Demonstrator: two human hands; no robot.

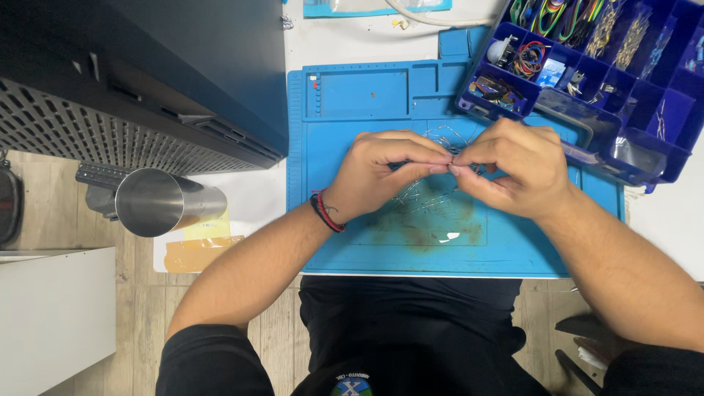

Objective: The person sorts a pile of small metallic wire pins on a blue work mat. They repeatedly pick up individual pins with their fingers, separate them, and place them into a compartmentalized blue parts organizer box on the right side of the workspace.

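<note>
My left hand (381, 172) and my right hand (510, 169) meet fingertip to fingertip over a blue work mat (367, 242). Both pinch a small wire-legged component (447, 167) between thumb and forefinger; the part itself is mostly hidden by the fingers. Several thin wire-legged components (425, 194) lie loose on the mat under and around the hands. A red and black band sits on my left wrist (325, 211).
A dark blue compartment box (587, 73) with coloured wires and small parts stands at the back right, overlapping the mat. A black perforated case (132, 88) fills the left. A steel cup (165, 202) sits by the table's left edge, with yellow tape (198, 249) below it.
</note>
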